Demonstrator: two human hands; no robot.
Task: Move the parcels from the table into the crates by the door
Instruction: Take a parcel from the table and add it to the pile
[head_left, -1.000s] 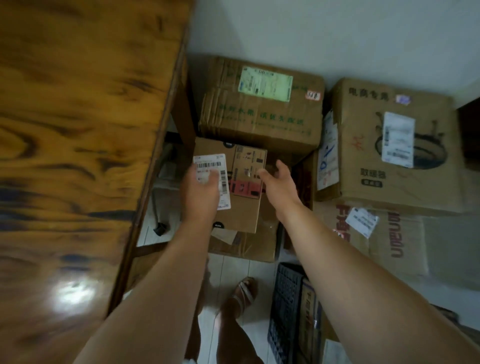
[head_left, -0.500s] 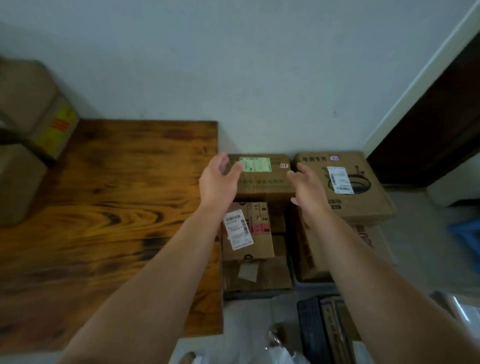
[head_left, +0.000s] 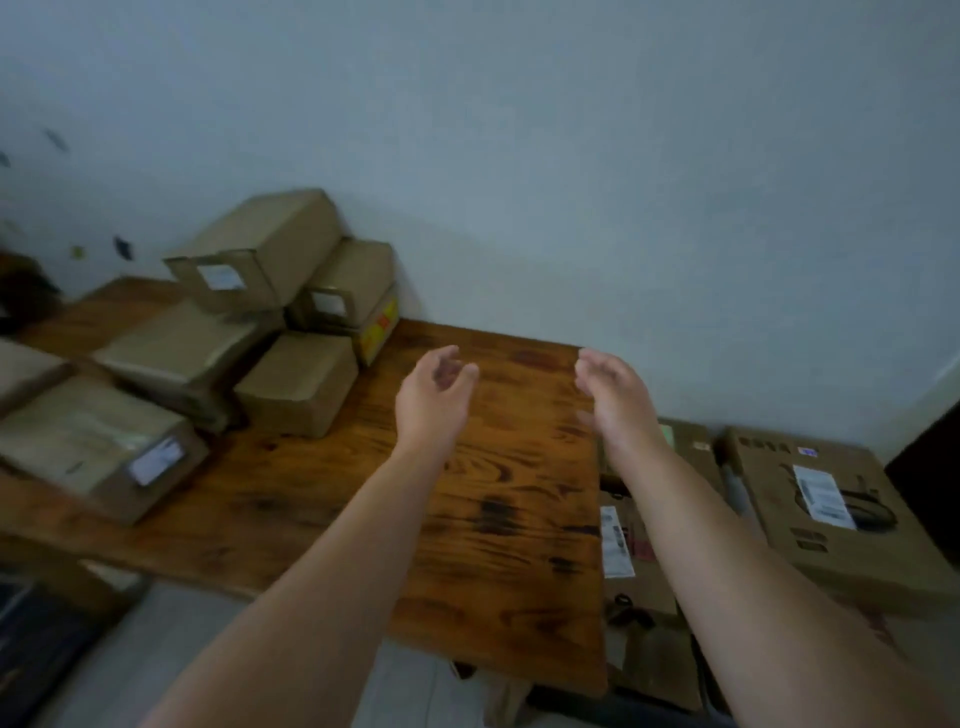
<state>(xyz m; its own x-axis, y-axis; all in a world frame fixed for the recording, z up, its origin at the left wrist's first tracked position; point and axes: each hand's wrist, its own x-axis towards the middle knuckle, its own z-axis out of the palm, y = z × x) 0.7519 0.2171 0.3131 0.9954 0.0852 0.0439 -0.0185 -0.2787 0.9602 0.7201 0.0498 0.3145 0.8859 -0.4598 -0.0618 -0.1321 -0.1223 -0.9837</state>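
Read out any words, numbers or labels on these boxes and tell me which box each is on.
Nothing is legible; the frame is blurred.
Top parcel label: blurred.
Front parcel label: blurred.
Yellow box print: red, unreadable.
Large floor box label: too small.
Narrow floor box label: blurred.

parcel labels (head_left: 156, 460) blurred, unreadable; right arm (head_left: 727, 545) partly hides floor parcel (head_left: 641, 587).

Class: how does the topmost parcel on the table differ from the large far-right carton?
The topmost parcel is stacked on other boxes on the table; the large carton sits lower, off it. The topmost parcel looks plain; the large carton bears dark printing. Both are brown cardboard with white labels.
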